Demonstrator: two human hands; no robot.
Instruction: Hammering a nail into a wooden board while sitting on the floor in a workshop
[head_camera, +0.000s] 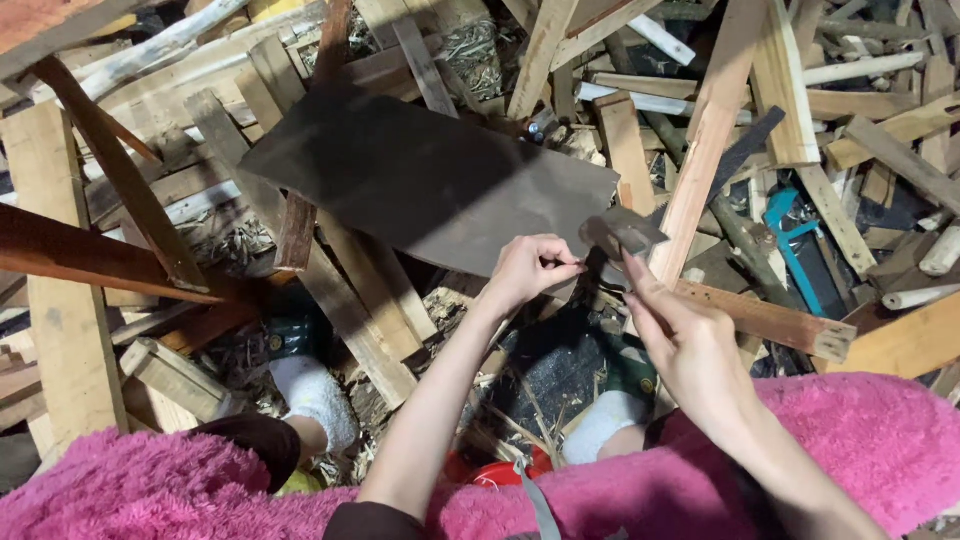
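Small grey block (622, 232) pinched between both hands, just beside the lower right corner of the big dark board (430, 180).

Right hand (690, 345) grips its lower edge with fingers closed narrow around it; left hand (530, 268) is curled tight, fingertips at the block's left end, perhaps nipping something thin. It looks like a light, stiff offcut, probably rough-faced and splintery, so best held by its short edges as now. What the left fingertips pinch is too small to make out. Below the board, pink fleece (880, 430) covers the lap, and scrap wood (720, 130) hides the floor.
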